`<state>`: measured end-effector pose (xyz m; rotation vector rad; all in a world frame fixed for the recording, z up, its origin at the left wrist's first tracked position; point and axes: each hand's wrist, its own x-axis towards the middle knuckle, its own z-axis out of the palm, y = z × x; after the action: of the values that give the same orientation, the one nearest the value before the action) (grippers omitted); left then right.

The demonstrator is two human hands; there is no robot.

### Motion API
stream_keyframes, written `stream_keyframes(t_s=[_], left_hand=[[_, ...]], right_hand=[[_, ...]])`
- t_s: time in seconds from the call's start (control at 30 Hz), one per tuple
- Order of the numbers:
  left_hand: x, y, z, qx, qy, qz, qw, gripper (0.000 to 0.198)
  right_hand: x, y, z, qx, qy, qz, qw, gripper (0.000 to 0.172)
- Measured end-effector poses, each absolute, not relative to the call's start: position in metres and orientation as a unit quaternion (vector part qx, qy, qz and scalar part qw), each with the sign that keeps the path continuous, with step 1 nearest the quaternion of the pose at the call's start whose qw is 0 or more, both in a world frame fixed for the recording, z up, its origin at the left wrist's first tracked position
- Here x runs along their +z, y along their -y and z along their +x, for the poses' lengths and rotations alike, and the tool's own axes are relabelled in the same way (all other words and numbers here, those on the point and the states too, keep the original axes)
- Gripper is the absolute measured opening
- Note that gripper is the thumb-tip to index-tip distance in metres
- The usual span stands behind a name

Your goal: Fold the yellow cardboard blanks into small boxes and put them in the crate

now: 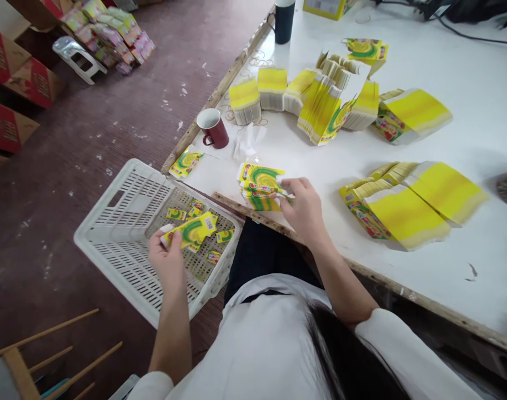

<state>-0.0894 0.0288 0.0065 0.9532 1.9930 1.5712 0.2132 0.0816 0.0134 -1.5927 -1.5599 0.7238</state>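
My left hand (167, 258) grips a flattened yellow-green carton (192, 229) between thumb and fingers, above a white plastic basket (105, 222). Several small yellow packets (225, 236) lie in the basket. At the table's front edge, my right hand (302, 208) is closed in a pinch at the right side of a small pile of yellow-green cartons (259, 179). Its fingertips touch the pile's edge; whether a carton is pinched between them is too small to tell. Another flat carton (186, 162) rests at the table corner.
Bundled yellow cartons (407, 208) stand on the white table (311, 161), with more stacks (245, 100) behind. A red mug (214, 129) sits near the left edge, a dark mug (284, 22) farther back. A stool (79, 58) and red-brown boxes (32, 78) are on the floor.
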Motion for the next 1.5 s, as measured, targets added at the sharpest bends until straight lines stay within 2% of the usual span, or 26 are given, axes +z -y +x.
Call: stream_keyframes(t_s=[0.07,0.17,0.33,0.4,0.5,0.63,0.77,0.87,1.0,1.07,1.17,1.23,1.3,1.37,1.43,1.5], left_hand=[[-0.002,-0.029,-0.117,0.515,-0.783,0.319,0.141,0.051],[-0.016,-0.026,-0.124,0.518,-0.782,0.308,0.156,0.054],[-0.025,-0.022,-0.066,0.539,-0.696,0.366,0.303,0.046],[-0.021,-0.022,-0.037,0.554,-0.628,0.368,0.404,0.048],[-0.008,-0.025,0.002,0.622,-0.466,0.338,0.531,0.066],[0.016,-0.033,0.035,0.672,-0.390,0.311,0.546,0.067],[0.026,-0.043,0.043,0.716,-0.383,0.255,0.525,0.069],[0.018,-0.043,0.039,0.694,-0.435,0.255,0.514,0.071],[0.009,-0.033,0.028,0.655,-0.502,0.282,0.489,0.047],[0.011,-0.031,0.015,0.644,-0.523,0.286,0.479,0.042],[0.023,-0.034,-0.017,0.608,-0.511,0.330,0.510,0.054],[0.034,-0.038,-0.041,0.568,-0.480,0.384,0.547,0.076],[0.043,-0.038,-0.054,0.447,-0.484,0.469,0.589,0.091],[0.047,-0.034,-0.050,0.284,-0.496,0.553,0.606,0.100],[0.045,-0.028,-0.032,0.185,-0.509,0.600,0.590,0.094],[0.040,-0.023,-0.009,0.217,-0.529,0.594,0.567,0.078]], right_hand=[[0.014,-0.096,0.216,0.237,0.612,-0.686,0.315,0.020],[0.013,-0.108,0.213,0.200,0.627,-0.715,0.235,0.019],[0.018,-0.105,0.208,0.195,0.641,-0.689,0.276,0.024],[0.024,-0.094,0.205,0.234,0.634,-0.668,0.313,0.026],[0.030,-0.066,0.194,0.361,0.631,-0.590,0.352,0.027],[0.027,-0.027,0.168,0.558,0.607,-0.430,0.368,0.026],[0.018,-0.015,0.151,0.616,0.538,-0.393,0.420,0.036],[0.014,-0.023,0.155,0.587,0.536,-0.427,0.431,0.032],[0.015,-0.032,0.171,0.522,0.577,-0.437,0.450,0.009],[0.018,-0.034,0.179,0.477,0.620,-0.434,0.447,0.013],[0.023,-0.034,0.190,0.390,0.704,-0.413,0.427,0.024],[0.026,-0.034,0.196,0.321,0.777,-0.383,0.382,0.030],[0.029,-0.035,0.199,0.257,0.842,-0.338,0.334,0.032],[0.028,-0.034,0.197,0.211,0.868,-0.307,0.329,0.029],[0.024,-0.031,0.190,0.181,0.848,-0.328,0.375,0.025],[0.016,-0.025,0.182,0.167,0.788,-0.390,0.446,0.023]])
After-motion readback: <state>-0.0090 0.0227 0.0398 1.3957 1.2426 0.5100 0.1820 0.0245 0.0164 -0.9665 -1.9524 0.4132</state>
